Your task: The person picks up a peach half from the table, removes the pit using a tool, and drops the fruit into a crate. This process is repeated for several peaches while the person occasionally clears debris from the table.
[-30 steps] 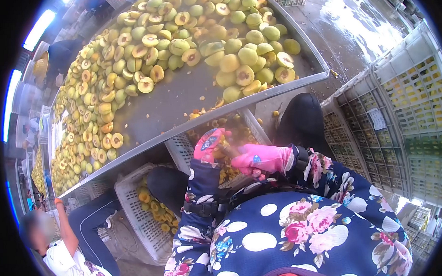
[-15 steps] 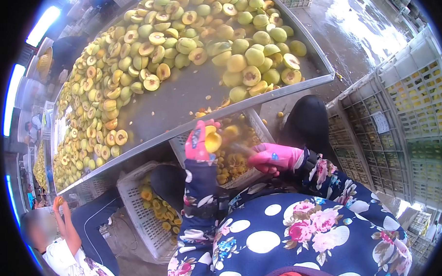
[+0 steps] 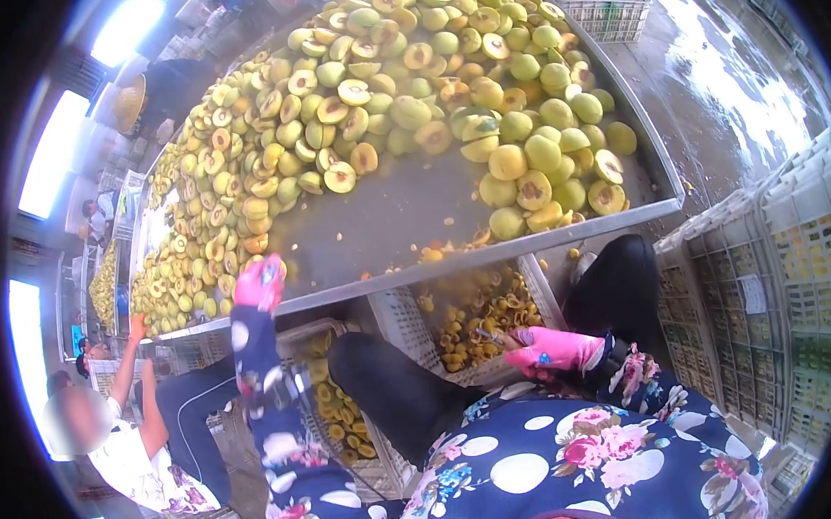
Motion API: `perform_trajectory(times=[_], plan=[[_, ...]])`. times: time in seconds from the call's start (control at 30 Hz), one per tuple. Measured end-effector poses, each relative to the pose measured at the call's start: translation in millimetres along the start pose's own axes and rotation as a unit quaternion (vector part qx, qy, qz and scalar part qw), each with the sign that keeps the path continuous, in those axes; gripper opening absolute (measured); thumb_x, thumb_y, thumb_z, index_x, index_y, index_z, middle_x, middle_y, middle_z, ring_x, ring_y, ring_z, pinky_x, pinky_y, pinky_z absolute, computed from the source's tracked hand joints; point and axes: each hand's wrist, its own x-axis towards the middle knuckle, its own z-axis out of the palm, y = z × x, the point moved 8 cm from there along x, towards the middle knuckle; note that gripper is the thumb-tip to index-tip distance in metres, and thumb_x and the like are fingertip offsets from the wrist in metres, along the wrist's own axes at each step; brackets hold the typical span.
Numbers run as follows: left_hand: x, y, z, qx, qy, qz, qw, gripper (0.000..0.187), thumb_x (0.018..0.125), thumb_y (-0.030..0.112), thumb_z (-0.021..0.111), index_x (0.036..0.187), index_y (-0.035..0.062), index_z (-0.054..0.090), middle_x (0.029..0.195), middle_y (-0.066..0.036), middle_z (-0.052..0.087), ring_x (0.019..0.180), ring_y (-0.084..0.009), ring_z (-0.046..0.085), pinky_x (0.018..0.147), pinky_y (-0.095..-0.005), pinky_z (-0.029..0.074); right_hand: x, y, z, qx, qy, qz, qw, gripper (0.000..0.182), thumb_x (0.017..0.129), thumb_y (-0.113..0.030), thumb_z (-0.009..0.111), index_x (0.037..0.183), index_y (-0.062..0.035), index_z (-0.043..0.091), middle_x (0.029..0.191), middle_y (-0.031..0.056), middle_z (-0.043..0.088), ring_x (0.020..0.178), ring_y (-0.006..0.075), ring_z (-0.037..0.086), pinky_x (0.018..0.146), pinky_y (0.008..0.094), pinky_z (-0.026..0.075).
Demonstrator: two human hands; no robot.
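My left hand (image 3: 261, 283), in a pink glove, is over the near edge of the metal table (image 3: 369, 234). It is beside the halved yellow-green fruit, which look like peaches (image 3: 339, 177); its fingers are too blurred to show whether they grip one. My right hand (image 3: 565, 348), also gloved in pink, is closed around a small hand tool (image 3: 488, 335) with a thin end pointing left. That hand hovers above a crate (image 3: 409, 328) of small yellow fruit pieces (image 3: 477, 321), between my knees.
Left of my knee stands another crate (image 3: 395, 452) with yellow fruit halves (image 3: 343, 413). A co-worker (image 3: 157, 461) sits at the left, one arm reaching to the table. Stacked crates of fruit (image 3: 746, 294) rise at the right. Wet floor (image 3: 730, 84) lies behind them.
My left hand has moved left from above the crate to the table's edge; the yellow fruit half it held no longer shows. My right hand keeps the tool, slightly lower. The view has shifted.
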Motion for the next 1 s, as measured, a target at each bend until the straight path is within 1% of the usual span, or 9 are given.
perform_trajectory(times=[0.07, 0.13, 0.2, 0.3, 0.4, 0.57, 0.67, 0.83, 1.0], plan=[[21.3, 45.0, 54.1, 0.186, 0.078, 0.129, 0.971, 0.018, 0.087, 0.026, 0.055, 0.085, 0.0087, 0.06, 0.052, 0.0, 0.049, 0.04, -0.0107, 0.045, 0.032, -0.0265, 0.026, 1.0, -2.0, -0.4, 0.013, 0.0, -0.002, 1.0, 0.025, 0.085, -0.029, 0.056, 0.089, -0.0068, 0.046, 0.063, -0.002, 0.047, 0.045, 0.005, 0.042, 0.039, 0.0194, 0.034], [32.6, 59.2, 107.4, 0.201, 0.093, 0.121, 0.968, 0.02, 0.088, 0.027, 0.054, 0.096, 0.0087, 0.058, 0.075, -0.003, 0.059, 0.055, -0.013, 0.051, 0.045, -0.0258, 0.038, 2.3, -1.2, -4.3, 0.005, 0.005, 0.005, 1.0, 0.024, 0.086, -0.028, 0.057, 0.09, -0.0078, 0.045, 0.063, -0.0019, 0.046, 0.045, 0.0042, 0.042, 0.039, 0.0183, 0.033], [72.2, 68.9, 136.9, 0.439, 0.089, 0.164, 0.879, 0.021, 0.086, 0.027, 0.058, 0.092, 0.0068, 0.057, 0.071, -0.005, 0.057, 0.06, -0.0148, 0.053, 0.053, -0.0263, 0.039, 4.0, 0.1, -9.8, 0.021, 0.036, 0.015, 0.999, 0.026, 0.084, -0.032, 0.059, 0.081, -0.0082, 0.048, 0.061, -0.002, 0.048, 0.045, 0.0059, 0.045, 0.039, 0.02, 0.036], [135.5, 44.6, 149.8, 0.444, 0.182, 0.257, 0.839, 0.023, 0.084, 0.028, 0.059, 0.091, 0.006, 0.057, 0.065, -0.005, 0.054, 0.056, -0.0141, 0.051, 0.051, -0.0271, 0.039, 2.9, -2.3, -15.6, 0.036, 0.062, 0.025, 0.997, 0.026, 0.085, -0.032, 0.059, 0.083, -0.0095, 0.047, 0.064, -0.0023, 0.048, 0.047, 0.0054, 0.045, 0.041, 0.0196, 0.038], [135.7, 36.3, 157.1, 0.431, 0.12, 0.243, 0.861, 0.023, 0.083, 0.027, 0.06, 0.093, 0.0066, 0.058, 0.064, -0.003, 0.054, 0.053, -0.0118, 0.049, 0.048, -0.0255, 0.038, 3.4, -5.9, -18.0, 0.022, 0.067, 0.027, 0.997, 0.025, 0.085, -0.03, 0.057, 0.087, -0.0088, 0.044, 0.064, -0.0019, 0.047, 0.047, 0.0047, 0.043, 0.04, 0.0194, 0.036], [64.9, 39.2, 161.1, 0.227, -0.008, 0.226, 0.947, 0.023, 0.082, 0.026, 0.061, 0.096, 0.0075, 0.06, 0.063, 0.0, 0.053, 0.047, -0.0079, 0.045, 0.043, -0.0227, 0.036, 2.8, -15.1, -8.9, 0.021, 0.045, 0.0, 0.999, 0.024, 0.086, -0.028, 0.056, 0.089, -0.0084, 0.043, 0.063, -0.0014, 0.047, 0.046, 0.0045, 0.043, 0.04, 0.0194, 0.034], [35.7, 15.9, 171.2, -0.011, -0.045, 0.062, 0.997, 0.025, 0.083, 0.024, 0.059, 0.1, 0.0063, 0.058, 0.073, -0.004, 0.056, 0.055, -0.0102, 0.049, 0.046, -0.0223, 0.039, -4.2, -21.9, -6.2, 0.037, 0.046, -0.031, 0.998, 0.024, 0.086, -0.028, 0.056, 0.089, -0.0082, 0.043, 0.061, -0.0011, 0.047, 0.044, 0.0049, 0.043, 0.039, 0.0198, 0.035], [-31.2, -25.6, 210.8, -0.391, -0.201, -0.031, 0.898, 0.031, 0.084, 0.021, 0.055, 0.106, 0.0001, 0.053, 0.095, -0.013, 0.057, 0.081, -0.0207, 0.056, 0.063, -0.027, 0.049, -17.2, -42.8, 4.2, 0.049, 0.033, -0.103, 0.993, 0.026, 0.087, -0.029, 0.056, 0.09, -0.007, 0.042, 0.06, -0.0005, 0.048, 0.042, 0.0067, 0.044, 0.038, 0.0205, 0.035], [-100.4, -56.2, 262.1, -0.517, -0.195, -0.095, 0.828, 0.036, 0.089, 0.025, 0.044, 0.112, -0.0028, 0.047, 0.116, -0.023, 0.051, 0.106, -0.0319, 0.051, 0.094, -0.0429, 0.042, -35.9, -74.7, 18.9, 0.044, 0.058, -0.17, 0.983, 0.026, 0.088, -0.03, 0.055, 0.093, -0.0063, 0.044, 0.063, -0.0008, 0.05, 0.043, 0.0048, 0.044, 0.038, 0.0194, 0.035]])
